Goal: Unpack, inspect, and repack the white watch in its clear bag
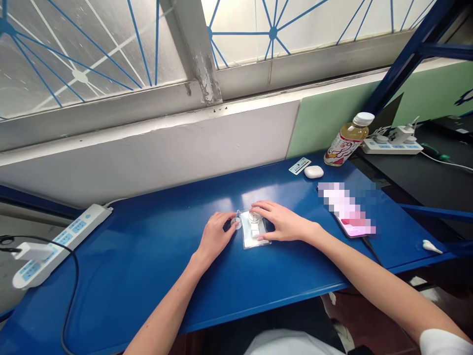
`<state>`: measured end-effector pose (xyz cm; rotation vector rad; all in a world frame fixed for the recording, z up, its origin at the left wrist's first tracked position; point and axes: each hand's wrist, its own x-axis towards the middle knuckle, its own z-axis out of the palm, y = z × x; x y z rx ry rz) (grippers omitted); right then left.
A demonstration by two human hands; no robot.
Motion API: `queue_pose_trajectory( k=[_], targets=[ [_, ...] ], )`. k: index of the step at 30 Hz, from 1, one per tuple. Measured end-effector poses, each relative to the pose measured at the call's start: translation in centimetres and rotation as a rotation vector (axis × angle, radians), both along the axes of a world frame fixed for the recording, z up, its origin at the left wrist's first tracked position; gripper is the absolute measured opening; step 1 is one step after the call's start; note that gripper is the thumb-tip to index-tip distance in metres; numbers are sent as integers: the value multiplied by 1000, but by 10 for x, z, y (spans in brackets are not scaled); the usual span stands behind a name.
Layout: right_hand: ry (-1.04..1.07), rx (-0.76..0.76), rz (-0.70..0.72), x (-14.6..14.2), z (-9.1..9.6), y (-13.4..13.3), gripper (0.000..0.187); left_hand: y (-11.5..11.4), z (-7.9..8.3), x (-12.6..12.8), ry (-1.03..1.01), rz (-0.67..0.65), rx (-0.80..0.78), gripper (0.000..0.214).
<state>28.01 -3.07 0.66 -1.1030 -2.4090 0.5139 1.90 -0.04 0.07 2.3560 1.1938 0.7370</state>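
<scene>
A white wristwatch (254, 224) lies on a small clear plastic sheet (254, 240) in the middle of the blue table (148, 266). My right hand (283, 223) rests over the watch's right side, fingers curled onto the round case and thumb at the strap. My left hand (217, 235) sits just left of the sheet, its fingers pinched on a small round clear piece (235, 223) at the sheet's corner.
A white power strip (59, 244) with a plugged black cable lies at the left. A phone (347, 212), a white earbud case (314, 171), a small card (299, 165) and a drink bottle (347, 140) stand at the right. A single earbud (430, 245) lies near the right edge.
</scene>
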Motion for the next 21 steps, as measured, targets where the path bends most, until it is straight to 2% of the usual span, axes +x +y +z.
queue_pose_trajectory(
  k=[12, 16, 19, 21],
  targets=[
    [34, -49, -38, 4, 0, 1, 72, 1, -3, 0, 2, -7, 30, 17],
    [7, -41, -29, 3, 0, 0, 73, 1, -5, 2, -18, 41, 84, 16],
    [9, -27, -13, 5, 0, 0, 80, 0, -4, 1, -21, 36, 87, 29],
    [11, -31, 0, 7, 1, 0, 90, -1, -2, 1, 4, -51, 75, 51]
  ],
)
